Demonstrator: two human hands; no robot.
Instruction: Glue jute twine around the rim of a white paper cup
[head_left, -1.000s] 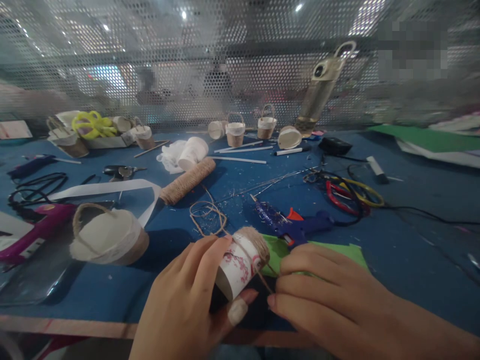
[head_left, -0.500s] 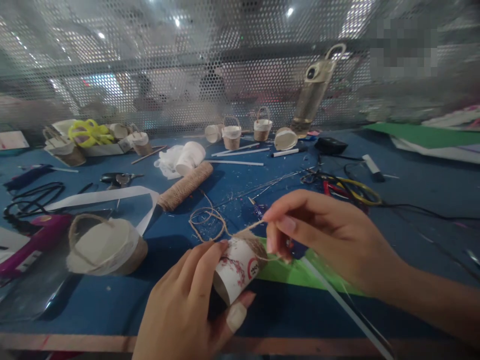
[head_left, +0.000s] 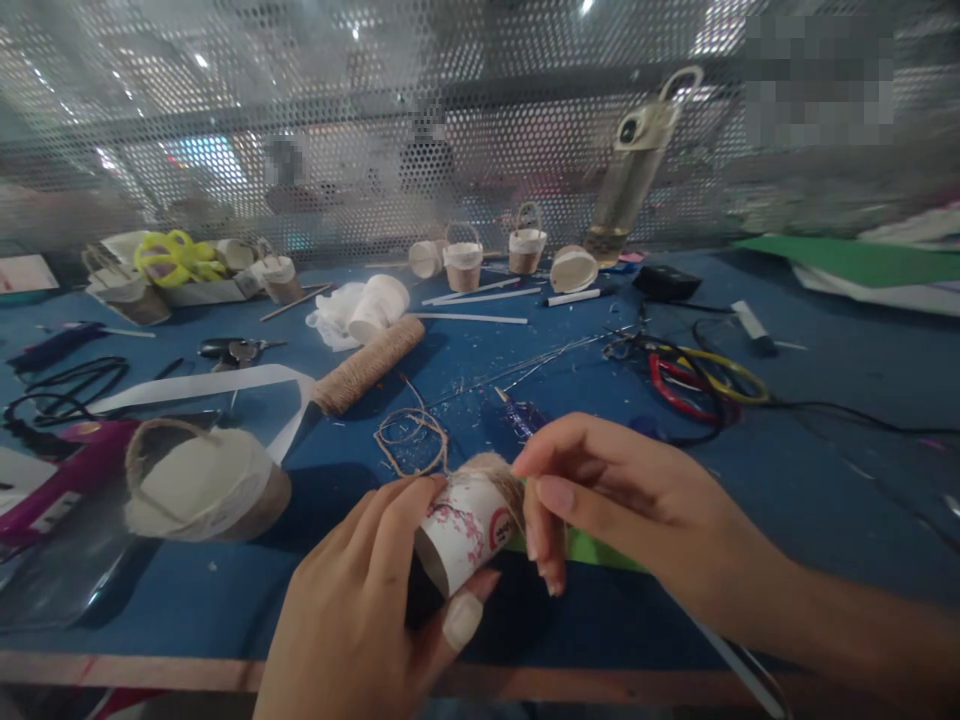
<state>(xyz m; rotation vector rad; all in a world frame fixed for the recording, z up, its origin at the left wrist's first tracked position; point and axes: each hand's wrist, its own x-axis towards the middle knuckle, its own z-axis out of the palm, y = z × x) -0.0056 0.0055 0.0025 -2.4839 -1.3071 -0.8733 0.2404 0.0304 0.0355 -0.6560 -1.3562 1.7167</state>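
Observation:
My left hand (head_left: 367, 610) grips a small white paper cup (head_left: 459, 528) printed with pink blossoms, lying on its side. Jute twine (head_left: 491, 470) is wound round the cup's far end. My right hand (head_left: 600, 500) pinches the twine against that wound end, thumb and fingers closed on it. A loose coil of the same twine (head_left: 409, 440) lies on the blue table (head_left: 787, 480) just behind the cup and runs back to a twine spool (head_left: 367, 365).
A finished twine-wrapped cup basket (head_left: 199, 485) lies at left by a purple glue gun (head_left: 52, 480). A blue glue gun (head_left: 521, 415), green paper (head_left: 592, 550), red and yellow scissors (head_left: 697, 375), cables, sticks and more small baskets (head_left: 461, 262) are scattered behind. A mesh screen (head_left: 375, 120) backs the table.
My right hand rose from the table to pull the twine upward, then came down again onto the cup's wound end. The cup turned slightly in my left hand.

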